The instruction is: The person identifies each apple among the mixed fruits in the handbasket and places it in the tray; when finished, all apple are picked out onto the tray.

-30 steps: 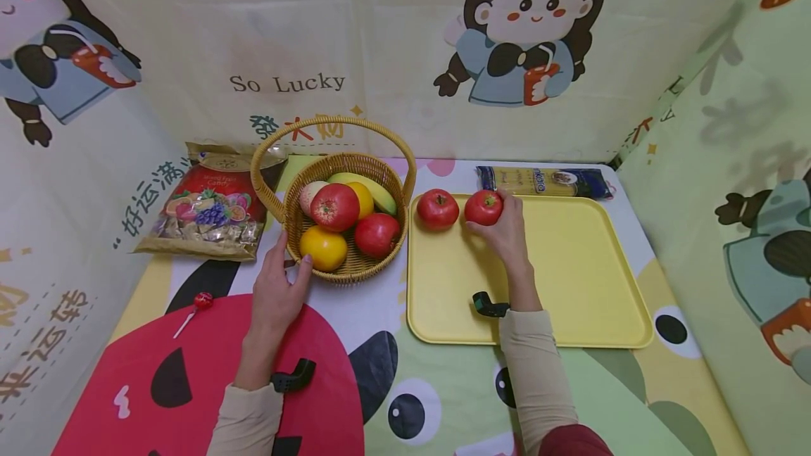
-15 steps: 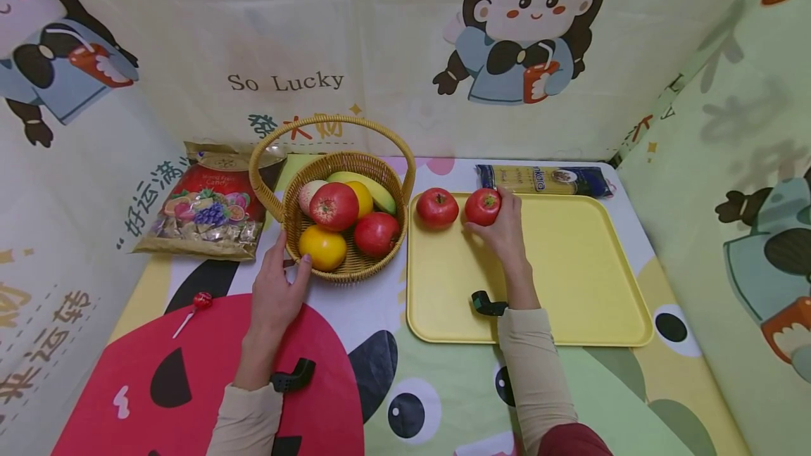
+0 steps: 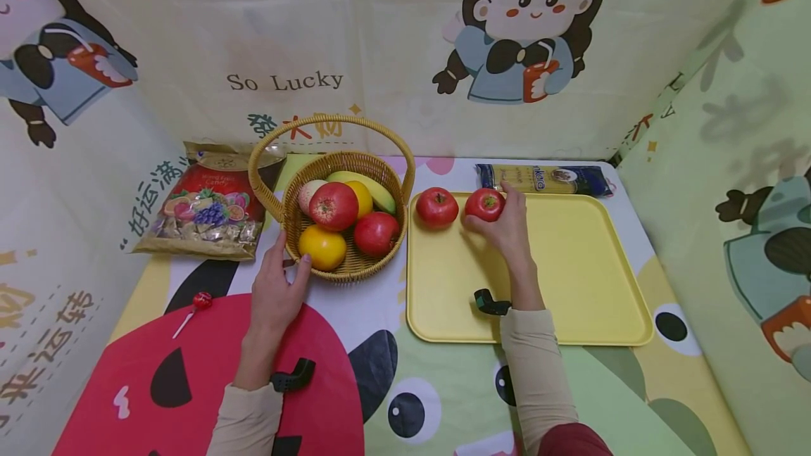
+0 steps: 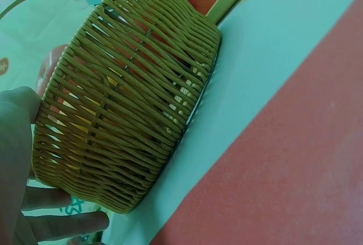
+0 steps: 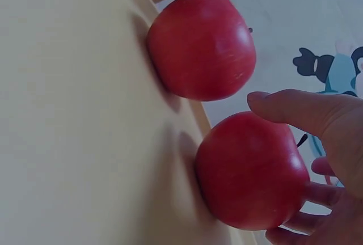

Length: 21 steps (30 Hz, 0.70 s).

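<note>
My left hand (image 3: 277,294) rests at the near-left side of a wicker basket (image 3: 355,277), thumb at the rim. Its fingers lie fairly straight beside the weave (image 4: 125,97). Inside the basket are a yellow fruit (image 3: 323,248), a red apple (image 3: 376,234), a speckled red fruit (image 3: 334,207) and a banana (image 3: 367,188). My right hand (image 3: 507,229) spreads loosely around a red apple (image 3: 483,205) on the yellow tray (image 3: 589,280). In the right wrist view, the thumb reaches over the top of this apple (image 5: 249,171) and the other fingers lie along its far side.
A second red apple (image 3: 437,207) sits on the tray, left of the first. Behind the tray lies a long blue-and-yellow packet (image 3: 545,181). A bag of candy (image 3: 209,213) stands left of the basket, with a lollipop (image 3: 201,301) in front.
The apple by my right hand has turned slightly and the hand has eased a little to the right, its forefinger lifting off the fruit. My left hand and the basket stay put.
</note>
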Available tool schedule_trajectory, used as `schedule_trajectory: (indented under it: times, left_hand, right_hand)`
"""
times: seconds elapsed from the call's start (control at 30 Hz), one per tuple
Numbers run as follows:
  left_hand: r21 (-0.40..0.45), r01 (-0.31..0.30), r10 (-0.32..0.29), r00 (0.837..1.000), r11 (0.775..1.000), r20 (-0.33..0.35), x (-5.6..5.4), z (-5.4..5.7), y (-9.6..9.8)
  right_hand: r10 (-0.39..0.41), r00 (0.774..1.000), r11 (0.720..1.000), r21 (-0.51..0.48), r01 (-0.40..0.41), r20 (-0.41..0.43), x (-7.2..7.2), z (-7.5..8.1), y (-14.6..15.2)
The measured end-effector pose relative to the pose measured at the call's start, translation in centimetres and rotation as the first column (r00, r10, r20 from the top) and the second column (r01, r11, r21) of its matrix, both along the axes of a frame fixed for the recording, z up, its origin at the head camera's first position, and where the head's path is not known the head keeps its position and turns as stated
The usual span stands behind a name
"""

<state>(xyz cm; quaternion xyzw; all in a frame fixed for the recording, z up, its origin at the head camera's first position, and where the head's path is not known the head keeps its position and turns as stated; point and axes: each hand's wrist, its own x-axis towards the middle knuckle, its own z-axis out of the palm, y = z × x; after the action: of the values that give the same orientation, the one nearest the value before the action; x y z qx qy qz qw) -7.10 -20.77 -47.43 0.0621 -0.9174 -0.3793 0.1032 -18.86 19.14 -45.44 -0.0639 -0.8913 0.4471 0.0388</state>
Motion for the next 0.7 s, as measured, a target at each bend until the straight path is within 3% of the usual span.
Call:
schedule_trajectory:
  times: [0.7]
  left_hand:
    - [0.005, 0.004, -0.004, 1.000, 1.000, -0.005, 0.0, 0.1, 0.0]
  right_hand:
    - [0.040, 0.987, 0.999, 0.030, -0.036, -0.156, 1.6, 3.9, -1.4]
